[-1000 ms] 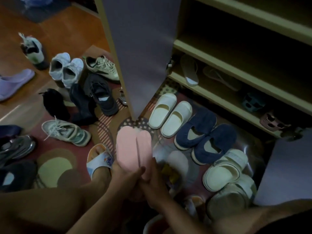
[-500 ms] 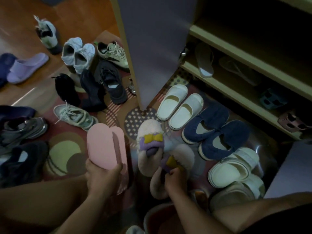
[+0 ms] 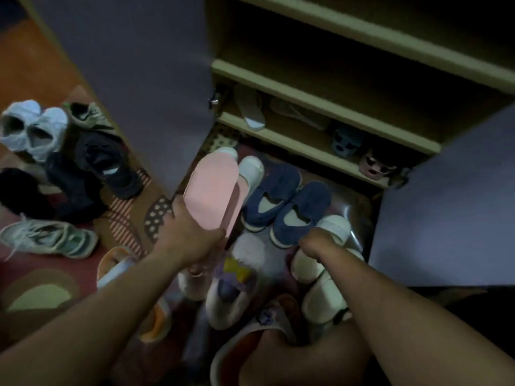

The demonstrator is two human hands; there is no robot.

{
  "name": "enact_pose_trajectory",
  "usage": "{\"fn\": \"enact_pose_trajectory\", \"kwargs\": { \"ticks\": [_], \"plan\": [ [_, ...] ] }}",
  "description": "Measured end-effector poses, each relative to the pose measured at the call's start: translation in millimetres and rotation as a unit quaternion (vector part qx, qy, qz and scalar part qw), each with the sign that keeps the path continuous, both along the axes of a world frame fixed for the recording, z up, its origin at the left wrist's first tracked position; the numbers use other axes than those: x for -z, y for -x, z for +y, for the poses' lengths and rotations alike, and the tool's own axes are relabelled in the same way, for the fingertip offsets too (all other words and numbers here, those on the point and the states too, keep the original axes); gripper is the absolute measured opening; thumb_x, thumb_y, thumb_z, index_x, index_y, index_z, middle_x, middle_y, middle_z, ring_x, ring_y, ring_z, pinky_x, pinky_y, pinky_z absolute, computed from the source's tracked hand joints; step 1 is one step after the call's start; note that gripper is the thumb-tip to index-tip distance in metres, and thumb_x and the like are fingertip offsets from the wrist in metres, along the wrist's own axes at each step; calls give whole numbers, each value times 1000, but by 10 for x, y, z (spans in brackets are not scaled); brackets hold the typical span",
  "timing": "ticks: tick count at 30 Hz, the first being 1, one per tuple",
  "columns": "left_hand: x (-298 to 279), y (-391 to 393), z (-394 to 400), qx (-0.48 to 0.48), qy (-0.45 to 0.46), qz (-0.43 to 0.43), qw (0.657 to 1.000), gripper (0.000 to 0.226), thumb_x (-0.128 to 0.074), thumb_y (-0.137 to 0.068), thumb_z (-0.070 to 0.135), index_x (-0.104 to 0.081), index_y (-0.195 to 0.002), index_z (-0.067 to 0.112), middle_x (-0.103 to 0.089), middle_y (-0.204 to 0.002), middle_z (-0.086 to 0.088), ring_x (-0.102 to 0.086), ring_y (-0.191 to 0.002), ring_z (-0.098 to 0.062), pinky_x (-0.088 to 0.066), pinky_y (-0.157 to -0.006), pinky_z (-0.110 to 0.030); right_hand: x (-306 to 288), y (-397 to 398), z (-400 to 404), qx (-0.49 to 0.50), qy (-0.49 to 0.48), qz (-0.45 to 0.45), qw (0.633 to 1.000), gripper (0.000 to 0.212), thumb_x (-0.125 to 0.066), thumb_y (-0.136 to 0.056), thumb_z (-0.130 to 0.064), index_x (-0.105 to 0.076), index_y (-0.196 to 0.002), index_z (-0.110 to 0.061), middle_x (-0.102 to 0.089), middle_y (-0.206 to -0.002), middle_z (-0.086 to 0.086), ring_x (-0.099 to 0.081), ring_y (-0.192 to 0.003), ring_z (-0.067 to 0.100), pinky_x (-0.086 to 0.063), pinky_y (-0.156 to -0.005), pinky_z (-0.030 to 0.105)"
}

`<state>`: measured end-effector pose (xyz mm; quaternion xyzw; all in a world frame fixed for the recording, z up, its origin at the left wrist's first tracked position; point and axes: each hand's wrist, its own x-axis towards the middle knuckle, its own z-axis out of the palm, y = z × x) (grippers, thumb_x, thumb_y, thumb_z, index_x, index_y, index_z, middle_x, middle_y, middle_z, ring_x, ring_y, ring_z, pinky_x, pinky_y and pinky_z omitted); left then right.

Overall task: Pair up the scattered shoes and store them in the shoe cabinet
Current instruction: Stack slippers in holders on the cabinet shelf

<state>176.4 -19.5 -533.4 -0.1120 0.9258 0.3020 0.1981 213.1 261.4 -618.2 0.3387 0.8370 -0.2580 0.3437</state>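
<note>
Inside, cabinet (image 3: 320, 143) shelf holds slippers (image 3: 250, 112); left fingers (image 3: 214, 236) clamp pink slippers (image 3: 214, 190), right unclear

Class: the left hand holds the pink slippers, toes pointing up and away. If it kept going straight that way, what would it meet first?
Probably the white slippers on the floor, just past the pink slippers in the left hand; depth is unclear.

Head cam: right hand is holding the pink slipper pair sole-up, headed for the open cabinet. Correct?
Not quite. The head view shows the left hand holding the pink slipper pair, not the right. The right hand is down at the cream shoes on the floor. The rest holds: the soles face up and the pair points toward the open cabinet.
</note>
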Motion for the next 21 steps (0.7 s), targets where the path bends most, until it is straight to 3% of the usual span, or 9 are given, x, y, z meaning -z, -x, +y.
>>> {"fn": "enact_pose_trajectory", "kwargs": {
  "ticks": [3,5,8,12,17,21],
  "plan": [
    [-222,205,90,94,34,15,995,121,-64,-43,70,-18,-143,20,-36,-146,-19,-39,-132,-43,-40,-105,-49,77,-268,384,24,-34,-27,999,40,-46,-100,-16,-55,-134,3,-56,-137,21,-52,-128,34,-42,-99,32],
    [-194,176,97,119,38,17,992,119,-64,-43,69,-19,-142,21,-37,-144,-18,-42,-129,-42,-43,-101,-50,235,-406,482,12,-49,-63,997,50,-40,-103,-22,-40,-147,2,-40,-152,20,-39,-139,33,-31,-113,35],
    [11,16,87,78,-21,10,997,124,-73,-42,65,-25,-145,16,-42,-141,-14,-46,-128,-36,-45,-102,-48,439,-389,567,17,-57,-64,996,55,-38,-103,-26,-29,-152,-1,-31,-158,18,-31,-144,34,-21,-118,37],
    [267,-190,-87,31,-61,28,997,118,-74,-44,64,-31,-143,18,-47,-137,-8,-49,-125,-29,-45,-96,-41,673,-268,758,-22,-41,-41,998,48,-31,-107,-25,-35,-150,-4,-35,-156,17,-37,-141,31,-26,-119,37],
    [459,-184,-344,-41,-116,-36,992,99,-88,-65,46,-28,-141,21,-48,-135,-3,-52,-122,-28,-49,-100,-52,850,-301,879,-36,-77,-79,993,60,-37,-104,-34,-23,-157,-9,-18,-164,16,-17,-150,34,-15,-122,46],
    [347,-148,-247,-67,-188,-84,976,98,-85,-71,47,-24,-145,25,-49,-134,0,-56,-118,-28,-52,-98,-54,506,-338,762,48,-177,41,982,60,-50,-95,-34,-37,-150,-13,-29,-155,20,-30,-140,37,-26,-116,43]
  ]
}}
